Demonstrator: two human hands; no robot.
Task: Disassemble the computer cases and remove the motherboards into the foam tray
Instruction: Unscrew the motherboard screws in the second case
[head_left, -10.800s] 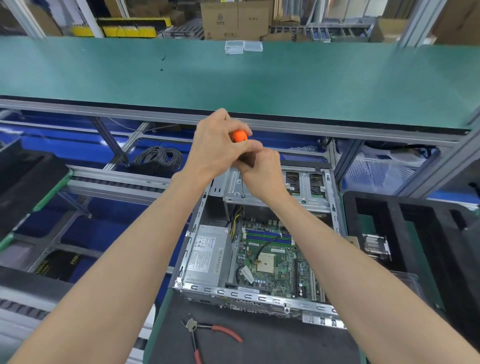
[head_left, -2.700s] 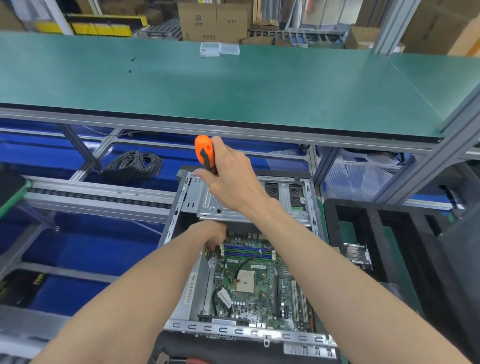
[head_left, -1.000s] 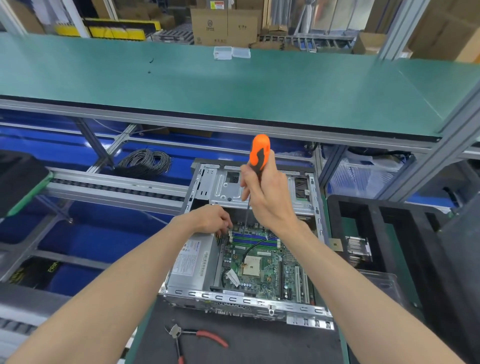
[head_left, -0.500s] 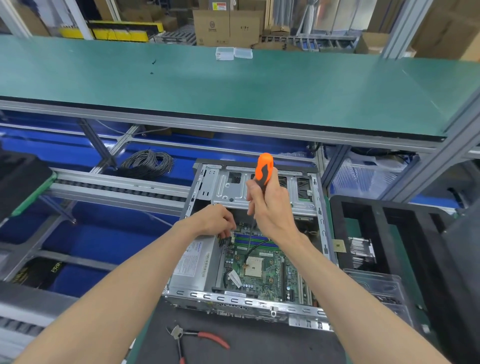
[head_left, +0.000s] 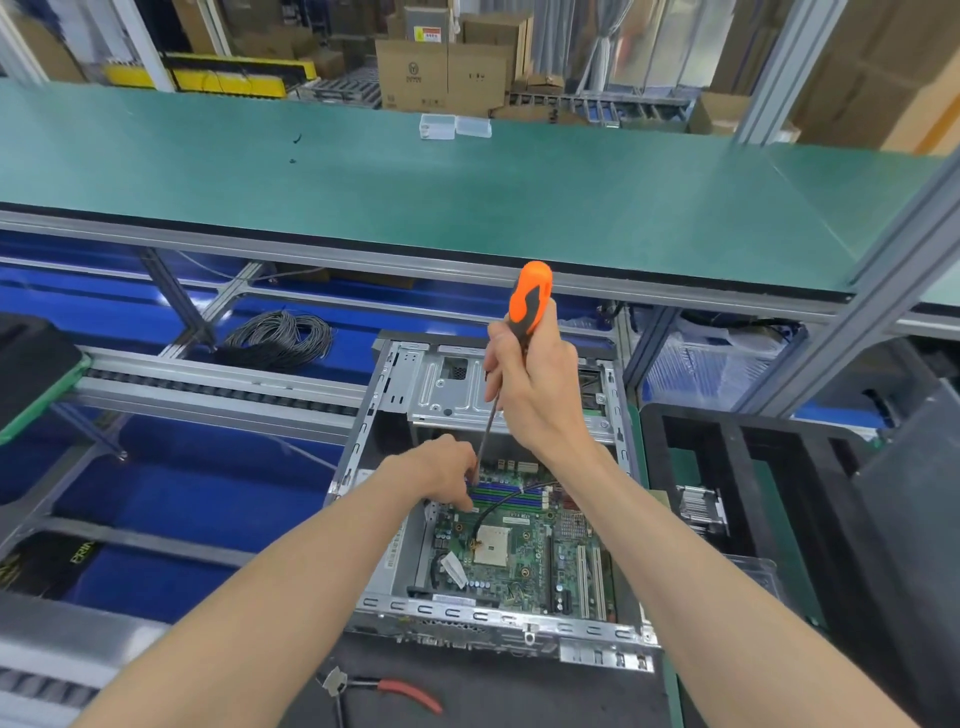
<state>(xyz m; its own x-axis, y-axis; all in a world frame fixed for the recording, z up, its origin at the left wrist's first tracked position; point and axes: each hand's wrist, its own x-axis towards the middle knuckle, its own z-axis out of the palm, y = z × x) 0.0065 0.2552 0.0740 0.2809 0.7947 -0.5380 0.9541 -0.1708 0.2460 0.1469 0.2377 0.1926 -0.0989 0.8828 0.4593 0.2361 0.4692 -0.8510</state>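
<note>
An open silver computer case (head_left: 395, 379) lies on the black mat with its green motherboard (head_left: 524, 551) exposed inside. My right hand (head_left: 535, 395) grips an orange-handled screwdriver (head_left: 530, 296), its shaft slanting down toward the board's upper left corner. There my left hand (head_left: 447, 473) reaches into the case, its fingertips around the shaft's lower end, which hides the tip. A black foam tray (head_left: 737, 467) stands right of the case.
Red-handled pliers (head_left: 400, 691) lie on the mat in front of the case. A metal heatsink (head_left: 701, 512) sits in the foam tray. A coil of black cable (head_left: 280, 338) rests on the blue lower shelf. A green shelf (head_left: 467, 197) overhangs the case's far end.
The right hand has brought the screwdriver from the case's left side to above the motherboard's upper left corner. The left hand has stayed in the case and closed in on the shaft's lower end.
</note>
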